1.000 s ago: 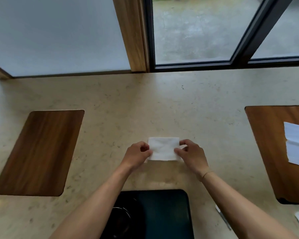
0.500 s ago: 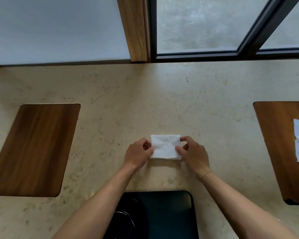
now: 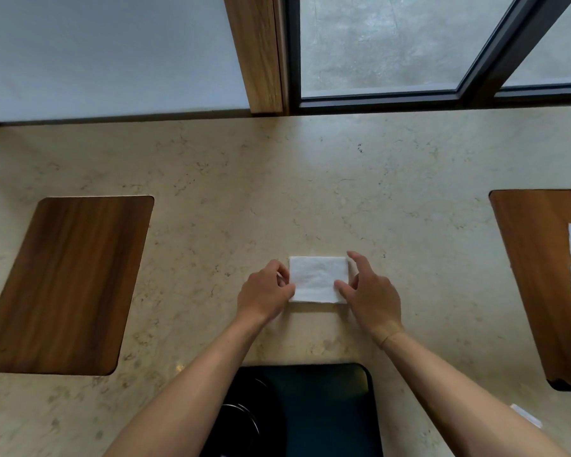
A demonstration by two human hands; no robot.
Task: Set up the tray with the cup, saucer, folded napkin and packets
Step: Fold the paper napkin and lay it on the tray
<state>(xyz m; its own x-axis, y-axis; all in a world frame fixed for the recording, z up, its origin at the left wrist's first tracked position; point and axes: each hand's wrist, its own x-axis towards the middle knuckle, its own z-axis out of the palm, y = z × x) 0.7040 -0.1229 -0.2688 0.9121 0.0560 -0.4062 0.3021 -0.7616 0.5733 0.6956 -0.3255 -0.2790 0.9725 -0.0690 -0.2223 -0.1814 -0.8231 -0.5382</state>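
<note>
Wooden inlay (image 3: 63, 285) lies well left of the hands. Left hand (image 3: 266, 293), fingers curled, pinches the left edge of the folded napkin (image 3: 317, 278) on the stone counter (image 3: 277, 192); right hand (image 3: 370, 291), fingers loosely spread, touches its right edge. Dark tray (image 3: 327, 407) sits below the wrists.

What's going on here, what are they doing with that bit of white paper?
A person is folding a white napkin on the stone counter. The left hand holds its left edge and the right hand touches its right edge. A dark tray sits nearer the person; the napkin isn't on it yet.
</note>
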